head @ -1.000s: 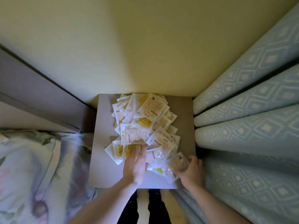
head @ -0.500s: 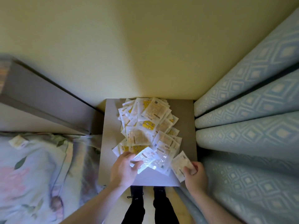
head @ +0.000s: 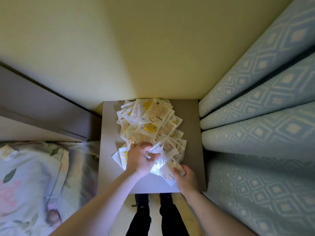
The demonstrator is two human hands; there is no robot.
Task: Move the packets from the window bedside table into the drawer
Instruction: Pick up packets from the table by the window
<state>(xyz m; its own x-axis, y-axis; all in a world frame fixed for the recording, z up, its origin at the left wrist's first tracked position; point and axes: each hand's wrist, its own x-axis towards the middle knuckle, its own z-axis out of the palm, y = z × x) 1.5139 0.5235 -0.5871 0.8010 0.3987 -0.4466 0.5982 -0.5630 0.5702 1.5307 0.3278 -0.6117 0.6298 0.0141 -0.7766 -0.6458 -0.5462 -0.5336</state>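
Left hand [head: 142, 158] now up on the heap, both hands pinching slippery white-and-yellow plastic packets [head: 150, 123]; right hand [head: 185, 178] gripping some, easy to drop off the grey table [head: 109, 133].

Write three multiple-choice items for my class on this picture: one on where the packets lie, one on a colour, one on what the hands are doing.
1. Where does the pile of packets lie?
A. On the bedside table top
B. On the bed
C. On the floor

2. What colour is the curtain beside the bedside table?
A. Red
B. Pale blue with a diamond pattern
C. Black

3. What is the right hand doing?
A. Hanging idle
B. Pressing flat on the wall
C. Holding a packet

Answers: 1 A, the pile sits on the grey top; 2 B, blue diamond folds hang on the right; 3 C, its grip closes on a near packet, while the left hand grips another.
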